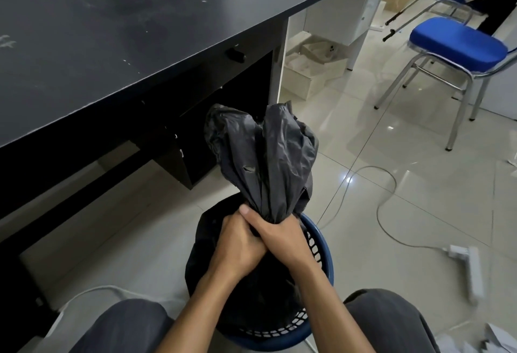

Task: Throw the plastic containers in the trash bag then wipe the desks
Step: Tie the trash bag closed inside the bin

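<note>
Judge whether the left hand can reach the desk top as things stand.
Probably not yet: the left hand grips the bag neck with the right hand over it. Once freed, nothing blocks the desk.

My left hand (pixel 236 249) and right hand (pixel 282 236) clasped together, fingers curled round the bag (pixel 263 156) neck, right thumb over left hand

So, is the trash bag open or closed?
Closed: the trash bag is bunched at its neck, gripped by left hand and right hand.
</note>
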